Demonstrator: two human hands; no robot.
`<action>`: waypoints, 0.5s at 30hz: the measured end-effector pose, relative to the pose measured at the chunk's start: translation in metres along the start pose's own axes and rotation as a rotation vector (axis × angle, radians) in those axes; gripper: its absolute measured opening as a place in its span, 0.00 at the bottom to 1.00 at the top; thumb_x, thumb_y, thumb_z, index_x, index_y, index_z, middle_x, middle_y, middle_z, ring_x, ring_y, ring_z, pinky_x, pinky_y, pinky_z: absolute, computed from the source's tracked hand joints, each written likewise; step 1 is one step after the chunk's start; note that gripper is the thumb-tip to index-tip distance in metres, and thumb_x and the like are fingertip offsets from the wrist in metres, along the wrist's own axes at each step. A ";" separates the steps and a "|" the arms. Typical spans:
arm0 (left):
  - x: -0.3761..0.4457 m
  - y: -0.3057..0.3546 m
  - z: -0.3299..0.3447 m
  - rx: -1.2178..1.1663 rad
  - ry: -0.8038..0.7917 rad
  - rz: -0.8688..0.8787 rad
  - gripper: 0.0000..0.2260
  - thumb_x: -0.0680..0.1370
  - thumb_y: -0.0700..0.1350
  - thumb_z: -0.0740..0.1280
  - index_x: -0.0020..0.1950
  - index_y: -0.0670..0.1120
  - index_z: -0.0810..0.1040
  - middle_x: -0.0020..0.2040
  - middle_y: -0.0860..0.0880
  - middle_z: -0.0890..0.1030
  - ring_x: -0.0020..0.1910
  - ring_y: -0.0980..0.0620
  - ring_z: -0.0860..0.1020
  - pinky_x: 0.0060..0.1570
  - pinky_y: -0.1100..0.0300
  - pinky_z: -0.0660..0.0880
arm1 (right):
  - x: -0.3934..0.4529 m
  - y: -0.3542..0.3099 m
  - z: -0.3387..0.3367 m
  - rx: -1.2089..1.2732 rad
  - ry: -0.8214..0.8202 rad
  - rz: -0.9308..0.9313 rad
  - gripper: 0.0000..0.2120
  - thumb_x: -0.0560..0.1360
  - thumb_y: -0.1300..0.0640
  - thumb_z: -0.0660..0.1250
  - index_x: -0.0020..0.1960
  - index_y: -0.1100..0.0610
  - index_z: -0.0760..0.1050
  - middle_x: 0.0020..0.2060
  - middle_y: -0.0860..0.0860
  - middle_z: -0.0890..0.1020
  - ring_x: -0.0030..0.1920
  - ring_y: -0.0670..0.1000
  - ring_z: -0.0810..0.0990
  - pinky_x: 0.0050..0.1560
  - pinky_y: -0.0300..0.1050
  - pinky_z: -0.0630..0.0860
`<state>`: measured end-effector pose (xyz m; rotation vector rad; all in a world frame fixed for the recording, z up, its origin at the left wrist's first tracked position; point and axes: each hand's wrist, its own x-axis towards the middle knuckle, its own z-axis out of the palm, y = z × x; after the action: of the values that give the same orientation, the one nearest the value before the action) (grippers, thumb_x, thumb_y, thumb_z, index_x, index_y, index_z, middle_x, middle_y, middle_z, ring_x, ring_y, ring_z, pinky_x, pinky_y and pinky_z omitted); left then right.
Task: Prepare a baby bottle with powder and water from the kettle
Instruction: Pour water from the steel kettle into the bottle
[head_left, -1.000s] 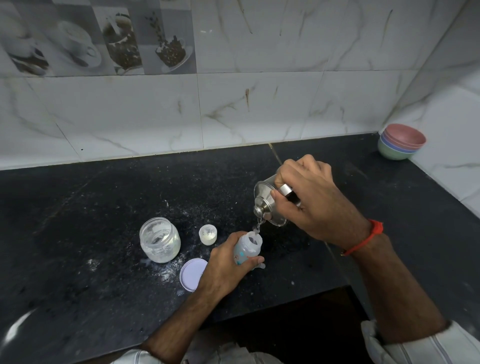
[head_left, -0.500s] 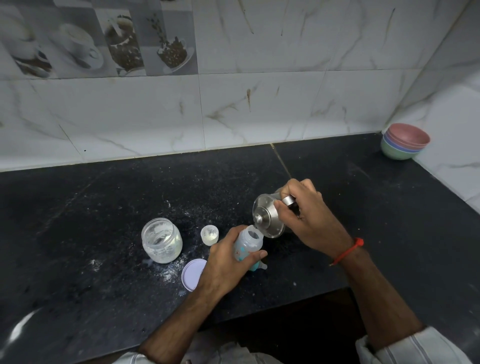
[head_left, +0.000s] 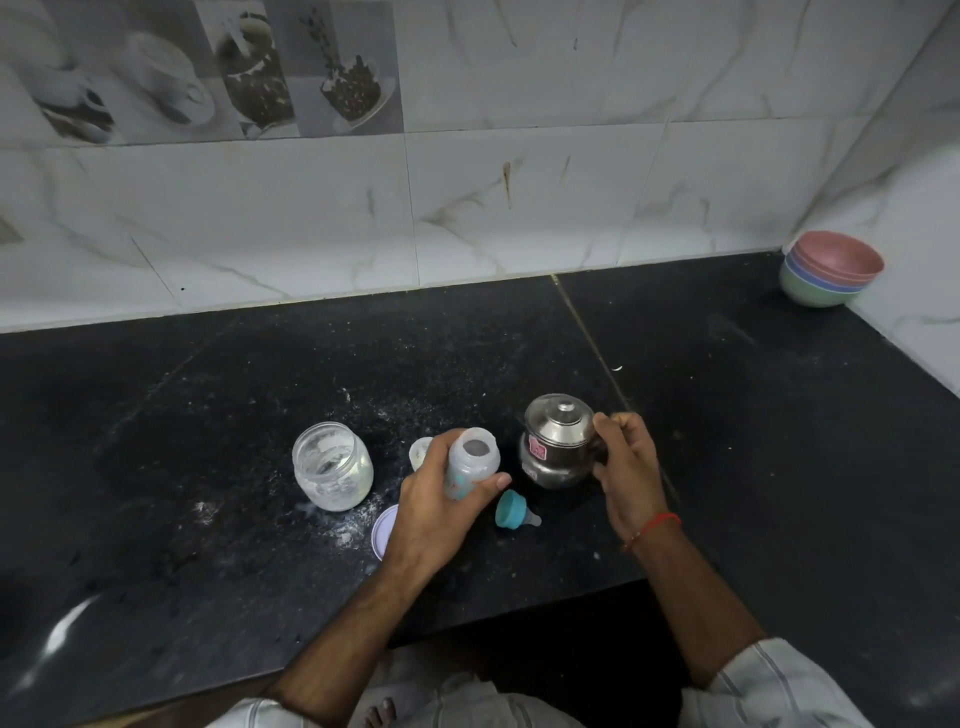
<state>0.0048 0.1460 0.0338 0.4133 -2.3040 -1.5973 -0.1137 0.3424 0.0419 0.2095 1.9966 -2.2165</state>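
My left hand (head_left: 436, 514) grips the open baby bottle (head_left: 470, 460), held upright near the middle of the black counter (head_left: 208, 415). The small steel kettle (head_left: 556, 441) stands upright on the counter just right of the bottle, lid on. My right hand (head_left: 626, 467) is curled around the kettle's handle on its right side. The teal teat ring (head_left: 511, 510) lies on its side in front of the kettle. A glass powder jar (head_left: 332, 465) stands open to the left, its lilac lid (head_left: 383, 530) partly hidden by my left hand.
A small white cap (head_left: 420, 451) sits behind my left hand. Spilled powder dusts the counter around the jar. Stacked coloured bowls (head_left: 828, 270) stand in the far right corner against the tiled wall. The counter's front edge runs just below my wrists.
The kettle went from tilted over the bottle's mouth, pouring water, to upright on the counter to the right. My left hand kept its hold on the bottle.
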 end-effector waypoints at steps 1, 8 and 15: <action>0.000 -0.001 -0.002 -0.014 0.023 -0.018 0.23 0.72 0.57 0.80 0.59 0.70 0.73 0.54 0.63 0.84 0.54 0.65 0.82 0.50 0.71 0.77 | 0.005 0.010 0.000 0.012 0.050 0.013 0.14 0.83 0.57 0.66 0.39 0.48 0.70 0.38 0.49 0.75 0.42 0.47 0.73 0.45 0.49 0.70; -0.004 -0.013 -0.027 -0.066 0.123 -0.055 0.29 0.68 0.68 0.75 0.64 0.58 0.73 0.56 0.67 0.81 0.55 0.64 0.82 0.50 0.65 0.78 | 0.023 0.062 -0.007 0.014 0.227 -0.025 0.11 0.83 0.58 0.66 0.43 0.50 0.70 0.45 0.56 0.73 0.47 0.55 0.72 0.51 0.54 0.70; -0.009 -0.025 -0.035 -0.077 0.136 -0.053 0.28 0.68 0.65 0.76 0.64 0.57 0.76 0.57 0.63 0.81 0.57 0.60 0.81 0.52 0.59 0.80 | 0.000 0.064 -0.011 -0.317 0.370 -0.440 0.17 0.80 0.49 0.70 0.64 0.56 0.73 0.62 0.56 0.76 0.62 0.50 0.73 0.66 0.34 0.68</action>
<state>0.0287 0.1109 0.0214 0.5506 -2.1403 -1.6234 -0.1006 0.3467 -0.0212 0.1617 2.7956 -2.1664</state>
